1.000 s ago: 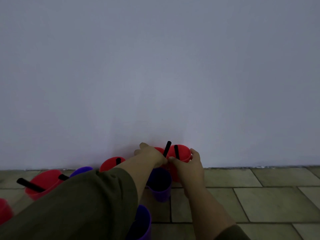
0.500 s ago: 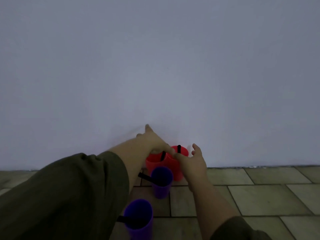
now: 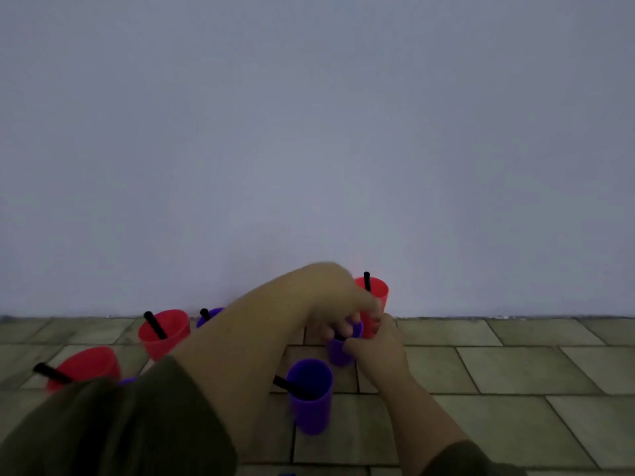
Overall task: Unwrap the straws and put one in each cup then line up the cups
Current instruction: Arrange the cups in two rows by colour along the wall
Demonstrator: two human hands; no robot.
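Down at the foot of the wall [image 3: 309, 149], on the tiled floor [image 3: 515, 369], most cups already carry a black straw. These are the red cup by the wall [image 3: 376, 295] with an upright straw [image 3: 367, 281], the near purple cup [image 3: 311, 403] with a leaning straw [image 3: 284, 383], the left red cup [image 3: 165, 334], the far-left red cup [image 3: 86, 367], and a purple cup behind the forearm [image 3: 210, 315]. No wrappers show, so unwrapping looks done.

The right hand [image 3: 374, 348] has fingers curled round the side of the middle purple cup [image 3: 338, 353], which sits just in front of the red cup by the wall. The left hand [image 3: 326, 300] reaches over that cup's rim with fingers bent down. It is blurred, so whether it pinches anything cannot be told. A dark bit at the rim may be a straw, but that is unclear.

The straw step looks nearly or fully finished. Lining up is what remains, since the cups stand scattered rather than in a row. A purple sliver beside the sleeve [image 3: 120, 424] may be one more cup, mostly hidden.
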